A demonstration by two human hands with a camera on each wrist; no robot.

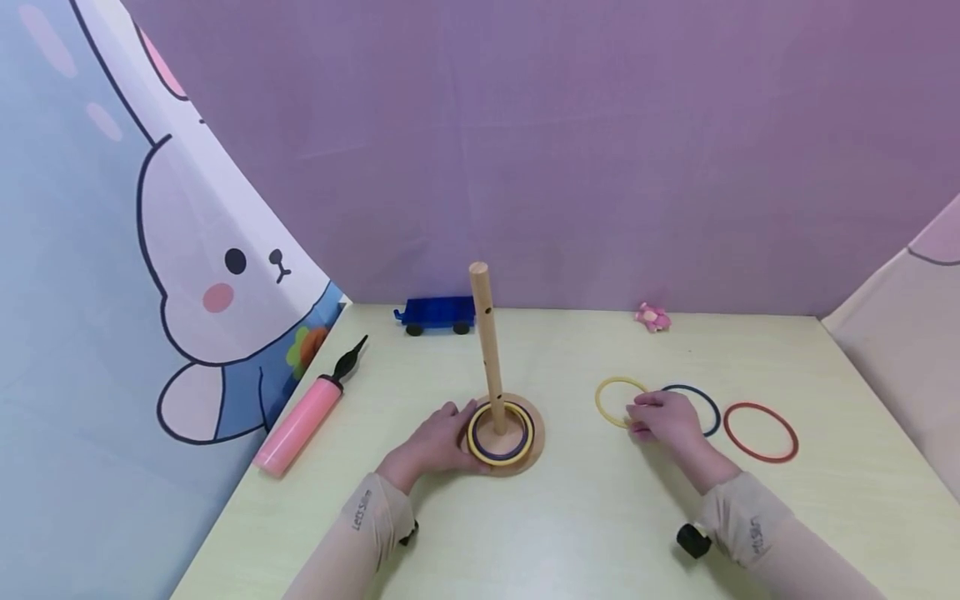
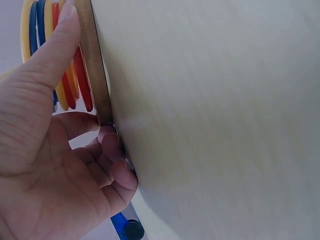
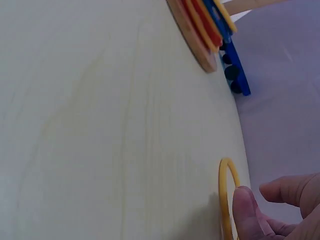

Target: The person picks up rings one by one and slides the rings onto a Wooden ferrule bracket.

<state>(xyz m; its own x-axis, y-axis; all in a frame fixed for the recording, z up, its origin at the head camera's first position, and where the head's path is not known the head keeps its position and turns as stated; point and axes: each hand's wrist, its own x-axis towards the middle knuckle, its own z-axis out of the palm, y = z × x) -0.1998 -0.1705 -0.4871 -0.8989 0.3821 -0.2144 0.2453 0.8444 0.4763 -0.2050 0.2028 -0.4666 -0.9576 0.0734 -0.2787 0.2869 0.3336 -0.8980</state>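
The left hand (image 1: pixel 437 440) grips the wooden peg stand (image 1: pixel 487 350) low down. Right of it, a yellow ring (image 1: pixel 597 402) lies on the desk (image 1: pixel 562 525) at the right hand (image 1: pixel 669 421); whether pinched, I can't tell.

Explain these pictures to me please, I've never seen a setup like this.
There is no machine here, just a person's bare hands. The wide picture comes from a camera worn on the head; the other two come from a camera on each wrist. On the table stands a wooden peg with stacked rings around its foot. Beside it lie a yellow ring, a blue ring and a red ring. There's also a pink pump, a blue toy wagon and a small pink toy. The left hand grips the peg's round base. The right hand is at the yellow ring; whether it grips it, I can't tell.
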